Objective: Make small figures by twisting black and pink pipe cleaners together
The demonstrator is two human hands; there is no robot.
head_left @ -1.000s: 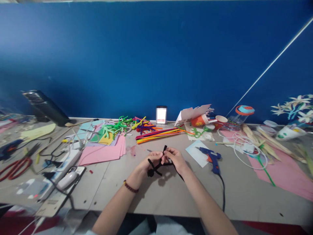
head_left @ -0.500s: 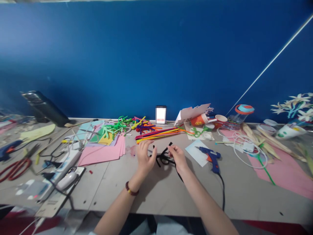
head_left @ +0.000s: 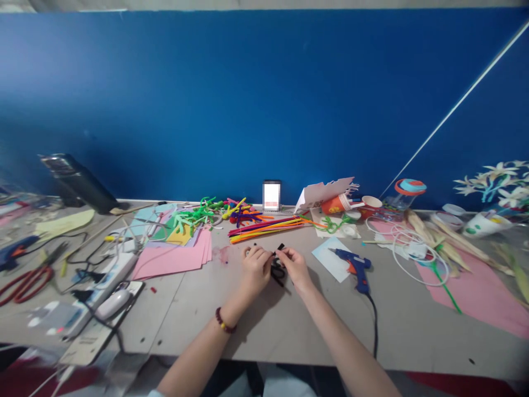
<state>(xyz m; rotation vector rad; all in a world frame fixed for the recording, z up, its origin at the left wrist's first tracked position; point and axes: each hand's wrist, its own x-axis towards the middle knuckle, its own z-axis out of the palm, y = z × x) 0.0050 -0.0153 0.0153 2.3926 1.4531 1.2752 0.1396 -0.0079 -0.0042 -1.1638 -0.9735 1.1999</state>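
A small piece of black fuzzy stems bent into loops [head_left: 278, 271] is between the person's two hands, just on the near side of a bundle of straight purple, orange and yellow fuzzy stems [head_left: 266, 229]. The left hand [head_left: 255, 270], fingers curled, pinches the black piece at its fingertips; a bracelet of dark red and yellow beads [head_left: 225, 322] circles that wrist. The right hand [head_left: 296, 269] pinches it from the other side with thumb and finger, so the two sets of fingertips nearly meet.

The bundle lies on a grey worktop [head_left: 194, 325]. Directly behind it stands a small dark-framed device with a blurred bright screen [head_left: 271, 196]. Left of the bundle are a heap of bright green fuzzy pieces [head_left: 185, 222] and, nearer the person, overlapping pink paper sheets [head_left: 171, 262]. Right of it and nearer the person, a blue glue gun with an orange trigger [head_left: 359, 270] lies partly over a pale blue paper sheet [head_left: 330, 252]. Nested orange-red paper cups [head_left: 332, 205] lie to its right, towards the back. Far left of the bundle are red-handled scissors [head_left: 25, 286] and a tilted dark bottle [head_left: 91, 184]; far right, white artificial-looking flowers [head_left: 502, 177].
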